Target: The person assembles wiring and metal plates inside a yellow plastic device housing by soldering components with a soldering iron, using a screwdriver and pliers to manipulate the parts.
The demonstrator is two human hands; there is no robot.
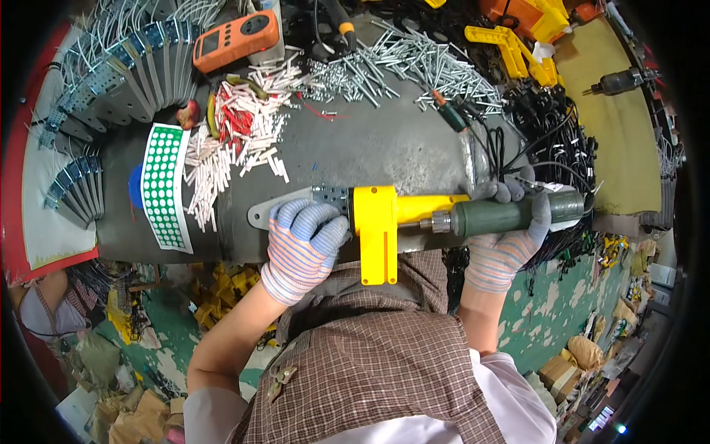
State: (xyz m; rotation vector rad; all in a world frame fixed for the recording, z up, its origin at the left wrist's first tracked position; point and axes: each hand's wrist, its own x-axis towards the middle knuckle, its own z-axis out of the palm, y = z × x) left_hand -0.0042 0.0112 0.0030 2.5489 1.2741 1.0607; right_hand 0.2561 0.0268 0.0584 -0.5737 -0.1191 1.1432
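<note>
In striped gloves, my left hand [303, 244] has its fingers curled around a flat grey metal plate [275, 206] at the bench's near edge. The plate's right end, with a bluish perforated strip [330, 195], meets a yellow T-shaped plastic housing [378, 238]. My right hand [501, 255] grips a dark green electric screwdriver [492, 217] lying level, its thumb and fingers around the body. The screwdriver's bit [424, 223] points left at the housing, beneath its yellow arm; whether the tip touches a screw is hidden.
Loose silver screws [436, 65] and pale small tubes [214, 159] lie heaped on the grey bench [325, 140]. A sheet of green dots [166, 189], an orange meter [235, 41] and stacked metal plates [133, 81] stand left. Black cables [551, 133] and another driver [621, 81] are right.
</note>
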